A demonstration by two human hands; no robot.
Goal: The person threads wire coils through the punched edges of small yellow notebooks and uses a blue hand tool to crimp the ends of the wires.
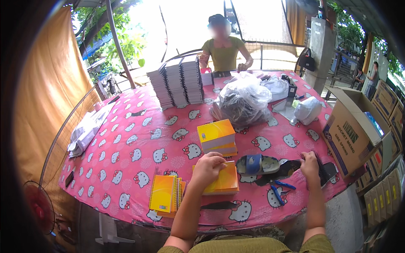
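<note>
My left hand [208, 169] rests over a short stack of yellow-covered notebooks [223, 182], its fingers pinched together near the top edge. Whatever is between those fingertips is too small to make out. At the right, my right hand [310, 165] is closed at a bunch of black spiral binding coils [323, 170], with its fingertips at the coils' left end. Behind the left hand sits a taller yellow notebook stack [216, 135]. To the left lie several spiral-bound yellow notebooks [163, 193]. Blue-handled pliers [277, 194] lie open between my forearms.
A slipper [257, 164] sits mid-table on the pink cat-print cover [130, 181]. Farther back are tall stacks of bound notebooks [177, 82] and a bulging plastic bag [242, 99]. An open cardboard box [352, 135] stands at right. Across the table sits a person [225, 52].
</note>
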